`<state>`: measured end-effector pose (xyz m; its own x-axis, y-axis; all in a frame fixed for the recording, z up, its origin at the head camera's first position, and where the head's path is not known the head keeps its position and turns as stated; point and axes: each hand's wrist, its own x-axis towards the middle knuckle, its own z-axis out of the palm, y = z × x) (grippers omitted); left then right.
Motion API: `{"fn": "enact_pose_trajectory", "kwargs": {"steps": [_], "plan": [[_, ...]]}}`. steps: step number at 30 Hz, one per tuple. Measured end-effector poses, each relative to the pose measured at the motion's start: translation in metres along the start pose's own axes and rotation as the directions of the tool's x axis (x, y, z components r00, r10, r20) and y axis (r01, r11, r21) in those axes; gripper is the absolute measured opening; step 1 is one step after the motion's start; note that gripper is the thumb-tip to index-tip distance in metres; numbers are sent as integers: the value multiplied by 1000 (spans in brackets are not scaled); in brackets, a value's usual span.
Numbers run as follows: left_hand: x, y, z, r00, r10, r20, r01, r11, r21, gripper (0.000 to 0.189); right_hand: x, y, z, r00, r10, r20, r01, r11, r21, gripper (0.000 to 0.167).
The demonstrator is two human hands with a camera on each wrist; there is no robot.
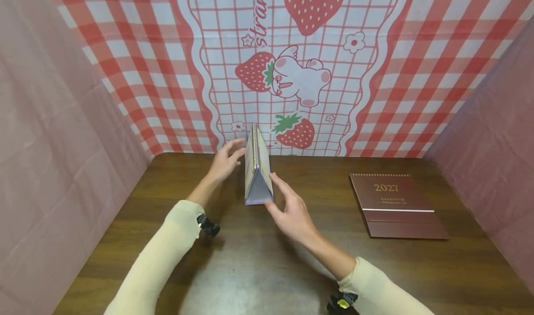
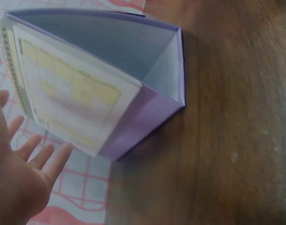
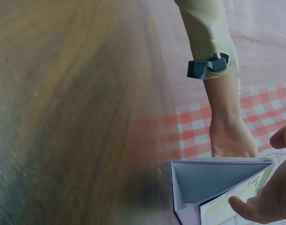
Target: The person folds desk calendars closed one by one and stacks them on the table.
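Calendar near the back edge of the table, between left hand and right hand, both spread, looks light and stiff, best held by its board, not its pages.

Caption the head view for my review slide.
Left hand and right hand flank a standing desk calendar; a maroon 2027 calendar lies at right.
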<state>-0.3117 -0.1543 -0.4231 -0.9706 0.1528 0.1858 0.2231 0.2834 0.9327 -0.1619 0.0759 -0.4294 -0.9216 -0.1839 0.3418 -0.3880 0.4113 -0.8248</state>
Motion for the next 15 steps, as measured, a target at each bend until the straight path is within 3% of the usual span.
{"fn": "enact_pose_trajectory", "kwargs": {"steps": [6,9,12,15], "plan": [[4,4,3,992,126,2,-126,992,12,52,-2,4,4,999,49,6,-49,999,-14,62],[15,-9,6,981,196,2,-196,981,6,52,-1,6,7,998,56,11,-56,998,4,60],[19,-11,9,975,221,34,-221,975,1,54,1,7,9,997,67,24,-68,997,29,60],[12,0,13,975,212,61,-213,977,5,53,1,9,12,996,84,35,-86,995,53,61]]}}
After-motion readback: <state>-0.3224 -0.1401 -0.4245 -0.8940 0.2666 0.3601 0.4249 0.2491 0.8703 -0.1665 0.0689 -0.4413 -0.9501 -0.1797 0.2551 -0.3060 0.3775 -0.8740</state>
